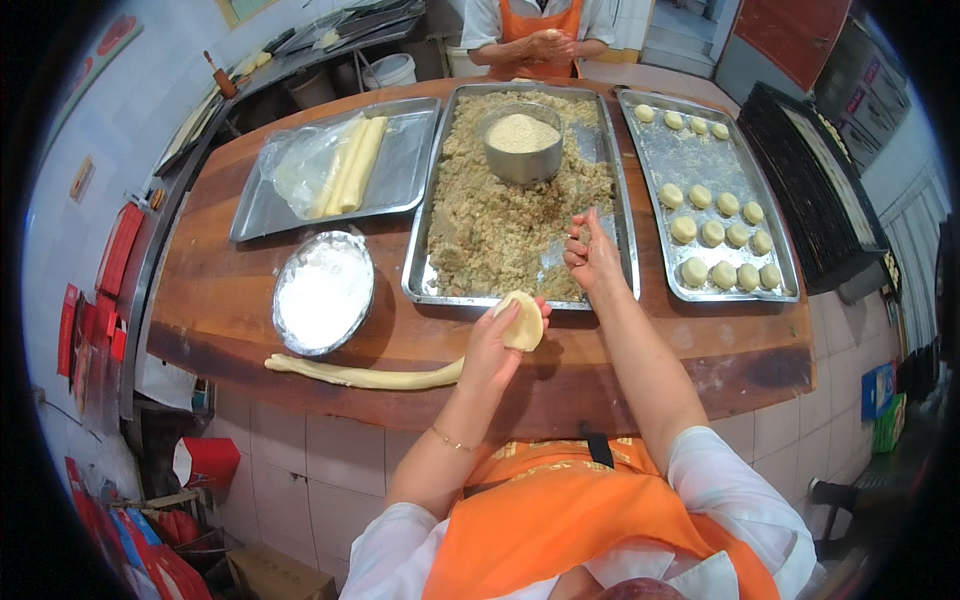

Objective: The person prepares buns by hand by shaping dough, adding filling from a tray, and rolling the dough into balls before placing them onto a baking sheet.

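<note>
- The person's two hands are apart, the right held farther out over the counter (225, 310).
- Left hand (490, 345): closed around a pale, flattened dough disc (523, 328), cupping it from beneath, with fingertips showing past its right edge.
- The dough disc is held up by the near rim of the large metal tray (450, 298).
- Right hand (592, 255): raised over the right part of that tray, fingers curled inward; I cannot tell how tightly they close or whether they hold any crumbly filling (470, 210).
- The filling spreads across the tray, around a metal pot (523, 168).
- A dough rope (370, 376) lies along the counter's near side, its right end meeting the left forearm's outline.
- Across the counter, a co-worker's hands (552, 46) are together.
</note>
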Demonstrator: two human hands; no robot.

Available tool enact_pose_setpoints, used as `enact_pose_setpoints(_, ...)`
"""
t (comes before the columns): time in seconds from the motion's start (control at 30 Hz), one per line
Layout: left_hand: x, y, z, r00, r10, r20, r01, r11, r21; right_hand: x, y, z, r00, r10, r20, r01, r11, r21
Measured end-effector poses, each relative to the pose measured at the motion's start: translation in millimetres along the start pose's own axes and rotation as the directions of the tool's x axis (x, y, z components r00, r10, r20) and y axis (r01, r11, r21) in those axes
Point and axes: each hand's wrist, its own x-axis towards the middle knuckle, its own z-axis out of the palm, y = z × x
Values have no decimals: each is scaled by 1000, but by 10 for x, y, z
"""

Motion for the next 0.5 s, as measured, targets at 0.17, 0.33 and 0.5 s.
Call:
enact_pose_setpoints(0.17, 260, -10, 102, 995, 62, -73, -66, 996, -59, -196, 41, 291, 994, -109, -1, 105, 955, -276)
enact_pose_setpoints(0.33, 649, -26, 285, 980, 64, -190, -93, 985, -146, -226, -15, 285, 950, -204, 239, 281, 889, -361)
enact_pose_setpoints(0.5, 899, -20, 464, 987, 26, -159, -69, 960, -272, -538, 90, 524, 698, -352, 623, 703, 177, -689)
